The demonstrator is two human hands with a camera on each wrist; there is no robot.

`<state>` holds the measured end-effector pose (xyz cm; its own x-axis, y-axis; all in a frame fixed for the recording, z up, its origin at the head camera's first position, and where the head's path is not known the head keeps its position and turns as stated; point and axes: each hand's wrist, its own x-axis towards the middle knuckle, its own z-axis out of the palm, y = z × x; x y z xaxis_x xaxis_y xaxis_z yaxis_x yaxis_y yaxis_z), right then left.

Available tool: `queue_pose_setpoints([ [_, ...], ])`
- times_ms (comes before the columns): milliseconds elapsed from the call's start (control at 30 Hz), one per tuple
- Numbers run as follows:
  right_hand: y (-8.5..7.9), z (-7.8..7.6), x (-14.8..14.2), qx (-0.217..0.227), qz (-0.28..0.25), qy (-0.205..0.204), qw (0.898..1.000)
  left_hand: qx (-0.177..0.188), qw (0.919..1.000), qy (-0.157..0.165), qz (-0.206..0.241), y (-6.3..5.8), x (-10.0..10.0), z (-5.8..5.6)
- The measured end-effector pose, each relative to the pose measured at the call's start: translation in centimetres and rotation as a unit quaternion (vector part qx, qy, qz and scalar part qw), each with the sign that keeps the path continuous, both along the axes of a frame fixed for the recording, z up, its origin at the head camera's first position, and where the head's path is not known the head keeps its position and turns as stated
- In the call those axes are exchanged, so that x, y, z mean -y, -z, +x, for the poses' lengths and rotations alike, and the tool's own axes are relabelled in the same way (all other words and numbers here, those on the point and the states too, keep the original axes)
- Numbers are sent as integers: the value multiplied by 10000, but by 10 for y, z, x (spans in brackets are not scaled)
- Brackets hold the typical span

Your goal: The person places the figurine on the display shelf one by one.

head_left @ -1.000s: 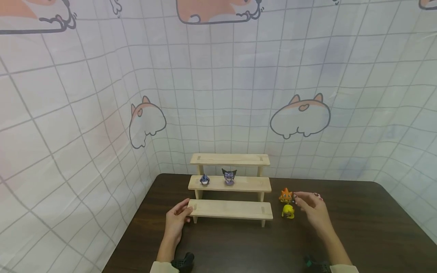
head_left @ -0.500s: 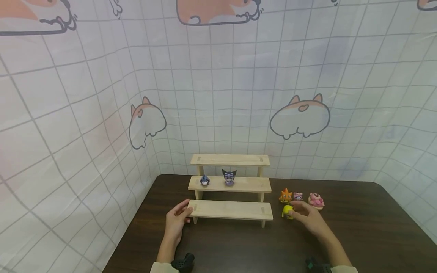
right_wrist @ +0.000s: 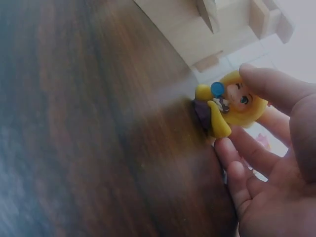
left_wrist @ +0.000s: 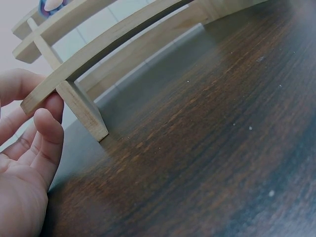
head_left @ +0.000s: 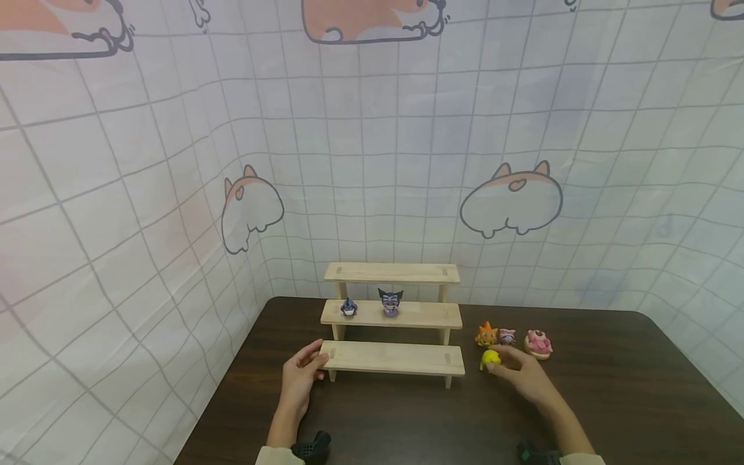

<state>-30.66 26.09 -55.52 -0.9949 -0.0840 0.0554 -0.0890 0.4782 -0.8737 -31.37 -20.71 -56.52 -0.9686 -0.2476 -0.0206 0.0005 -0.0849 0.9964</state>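
A three-step wooden display stand (head_left: 392, 356) stands on the dark table. My left hand (head_left: 300, 371) holds the left end of its lowest step, and in the left wrist view fingers curl around that board end (left_wrist: 37, 98). To the right of the stand, my right hand (head_left: 526, 374) pinches a small yellow-haired figurine (right_wrist: 232, 103). The right wrist view shows its face, a blue disc and a dark base close over the table; thumb and fingers cover part of its head. On the middle step sit a small blue figurine (head_left: 349, 307) and a black-eared purple one (head_left: 391, 302).
Just behind the right hand are an orange spiky figurine (head_left: 486, 334), a small pink-and-purple one (head_left: 507, 336) and a larger pink one (head_left: 538, 344). A gridded cloth (head_left: 395, 161) with dog drawings hangs behind and beside the dark wood table (head_left: 628, 374).
My right hand has come from the pink figurines toward me to the yellow-haired figurine and now pinches it, uncovering the pink ones. The left hand has stayed on the stand.
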Motion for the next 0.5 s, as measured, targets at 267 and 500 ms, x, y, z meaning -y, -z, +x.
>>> queue_pose_setpoints([
  [267, -4, 3, 1, 113, 51, 66, 9999, 17, 10000, -16, -40, 0, -1, 0],
  [500, -6, 3, 2, 109, 114, 103, 9998, 23, 10000, -20, -30, -1, -1, 1],
])
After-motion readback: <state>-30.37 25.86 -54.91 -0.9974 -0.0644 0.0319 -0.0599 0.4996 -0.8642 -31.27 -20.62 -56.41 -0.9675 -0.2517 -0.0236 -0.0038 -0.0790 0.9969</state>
